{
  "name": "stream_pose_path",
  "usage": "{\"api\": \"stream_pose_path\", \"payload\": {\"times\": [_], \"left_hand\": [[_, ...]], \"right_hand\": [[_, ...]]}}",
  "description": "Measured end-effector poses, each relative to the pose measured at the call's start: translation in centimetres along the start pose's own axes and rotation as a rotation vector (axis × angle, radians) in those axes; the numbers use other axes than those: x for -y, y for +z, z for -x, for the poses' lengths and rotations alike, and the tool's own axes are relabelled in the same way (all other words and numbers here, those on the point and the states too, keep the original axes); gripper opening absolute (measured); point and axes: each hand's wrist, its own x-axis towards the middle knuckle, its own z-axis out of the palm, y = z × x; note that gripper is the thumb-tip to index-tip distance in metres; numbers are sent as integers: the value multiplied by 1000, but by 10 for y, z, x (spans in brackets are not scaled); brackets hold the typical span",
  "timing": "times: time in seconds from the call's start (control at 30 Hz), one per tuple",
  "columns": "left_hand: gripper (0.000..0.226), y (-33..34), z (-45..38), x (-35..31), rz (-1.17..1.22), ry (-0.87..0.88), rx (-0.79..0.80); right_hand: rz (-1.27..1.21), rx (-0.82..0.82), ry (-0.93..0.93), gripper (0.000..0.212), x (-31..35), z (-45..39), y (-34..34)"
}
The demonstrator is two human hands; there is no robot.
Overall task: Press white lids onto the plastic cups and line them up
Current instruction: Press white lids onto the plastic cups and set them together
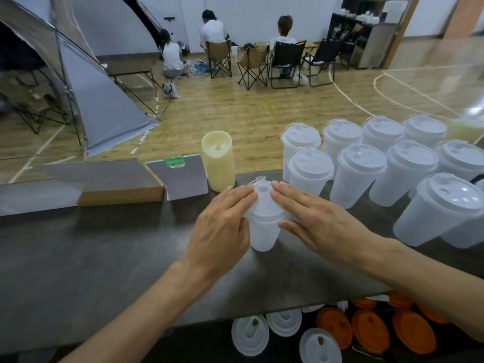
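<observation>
Both flat-fingered, left hand (222, 226) and right hand (319, 224) press a white lid (263, 203) onto the cup (263, 238) on the counter (104, 258); lid-seating step, next likely calls for sliding it beside the lidded cups (361, 163).

Open counter (91, 244) room at left; lidded cups (361, 174) crowd right; candle (218, 161), box (117, 187) line far edge

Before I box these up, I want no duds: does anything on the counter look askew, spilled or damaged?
Nothing spilled or damaged. The lidded cups stand in rows at right. Only the cup under the left hand and right hand differs: its lid has a small tab sticking up.
</observation>
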Motion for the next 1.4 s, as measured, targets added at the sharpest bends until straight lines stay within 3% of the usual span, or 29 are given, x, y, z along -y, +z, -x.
{"api": "stream_pose_path", "payload": {"times": [0.1, 0.23, 0.37, 0.57, 0.77, 0.93, 1.13, 1.4], "left_hand": [[42, -11, -9, 3, 11, 4, -13], [21, -21, -54, 9, 259, -313, -56], [14, -6, -94, 17, 465, -550, 218], [9, -2, -103, 29, 552, -553, 307], [13, -2, -105, 29, 481, -555, 442], [19, -14, -102, 28, 581, -496, 398], [1, -14, -97, 25, 559, -434, 375], [10, -13, -105, 26, 699, -668, 480]], "right_hand": [[3, 0, 11, 63, 0, 1, 0], [3, -3, 17, 62, -1, 0, 1], [3, 7, 20, 63, -1, 0, 1], [-6, 21, 25, 64, 1, 0, -2], [-8, 44, 39, 64, 2, -1, -3], [3, 35, 38, 66, 4, 0, -4], [6, 17, 34, 65, 4, 0, -4], [8, 29, 34, 67, 5, 0, -5]]}}
